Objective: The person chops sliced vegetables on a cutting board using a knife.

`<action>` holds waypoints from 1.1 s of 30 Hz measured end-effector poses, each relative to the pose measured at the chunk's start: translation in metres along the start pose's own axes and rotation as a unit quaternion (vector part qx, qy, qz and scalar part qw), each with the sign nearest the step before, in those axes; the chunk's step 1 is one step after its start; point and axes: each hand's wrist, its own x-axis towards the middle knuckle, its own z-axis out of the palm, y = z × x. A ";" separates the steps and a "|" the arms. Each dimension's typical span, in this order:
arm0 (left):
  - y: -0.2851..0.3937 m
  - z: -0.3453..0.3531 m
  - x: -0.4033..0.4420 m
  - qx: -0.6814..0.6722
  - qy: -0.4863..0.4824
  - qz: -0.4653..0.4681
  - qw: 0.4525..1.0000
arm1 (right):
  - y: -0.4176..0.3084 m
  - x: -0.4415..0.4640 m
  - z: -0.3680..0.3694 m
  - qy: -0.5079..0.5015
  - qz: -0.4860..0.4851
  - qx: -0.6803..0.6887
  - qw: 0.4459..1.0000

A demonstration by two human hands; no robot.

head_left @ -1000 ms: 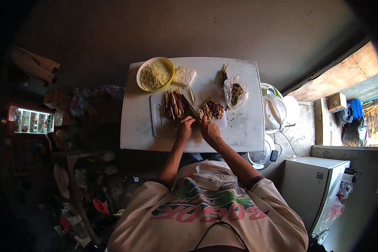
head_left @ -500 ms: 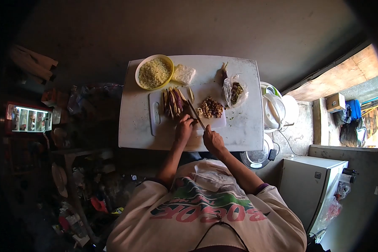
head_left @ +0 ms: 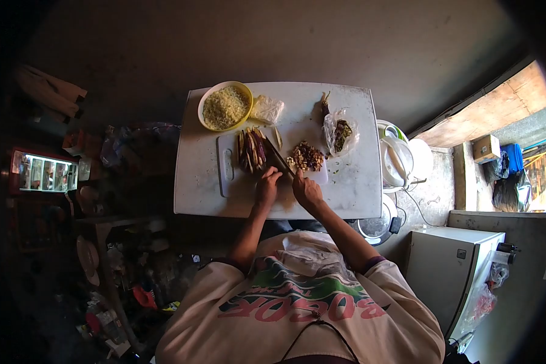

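Note:
My right hand [head_left: 308,192] is wrapped round the handle of a knife [head_left: 278,154], whose dark blade slants up and left over the white cutting board [head_left: 226,176]. Close by on the left, the fingers of my left hand [head_left: 267,187] are pinched together near the blade; what they hold is too small to make out. Purple-skinned eggplant strips [head_left: 251,149] lie side by side on the board beyond my left hand. One pale strip [head_left: 278,138] sits apart, past the blade. Right of the knife is a heap of diced eggplant [head_left: 306,156].
A yellow-rimmed bowl [head_left: 249,115] of whitish grains stands at the table's back left, beside a wrapped white block [head_left: 267,109]. A purple eggplant [head_left: 325,105] and a clear plastic bag [head_left: 343,134] of scraps lie at the right. Beyond the table's right edge is a white appliance [head_left: 397,161].
The blade has dropped lower and flatter beside my left hand, and my right hand has shifted slightly up. The view has moved a little; the strips and diced heap look the same.

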 end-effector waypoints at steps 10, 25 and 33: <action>0.018 -0.009 0.003 0.010 -0.021 -0.026 0.999 | -0.001 -0.005 0.003 -0.069 0.056 0.060 0.994; 0.031 -0.012 0.015 0.001 -0.002 -0.044 0.999 | 0.007 -0.006 -0.042 -0.061 0.037 0.042 0.997; 0.019 -0.005 0.006 -0.015 0.020 -0.069 0.997 | 0.003 -0.052 -0.045 -0.101 0.063 0.077 0.990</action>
